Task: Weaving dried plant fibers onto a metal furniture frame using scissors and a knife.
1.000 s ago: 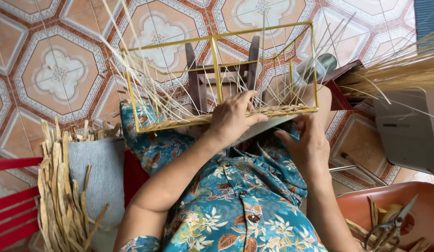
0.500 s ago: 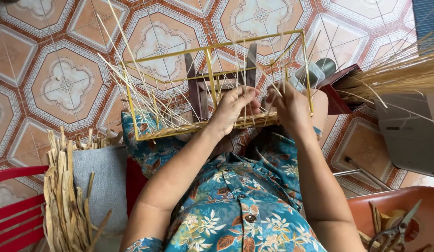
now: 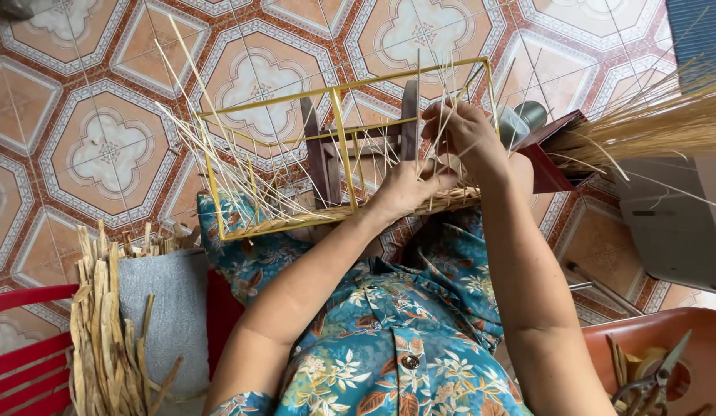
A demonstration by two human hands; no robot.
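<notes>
A yellow wire frame rests on my lap, with thin pale straw stalks sticking up from a woven band along its near edge. My left hand presses on the woven band at the right part of the frame, fingers curled over the straw. My right hand is raised just above it, pinching several upright stalks inside the frame's right section. A small dark wooden stool shows through the frame.
A bundle of dried flat leaf strips lies on a grey cloth over a red chair at left. A thick sheaf of straw juts in at right over a grey box. Scissors lie in a red tray.
My right hand has risen from my lap to the frame's right section and taken hold of upright stalks. My left hand stayed on the woven band. The view shifted slightly.
</notes>
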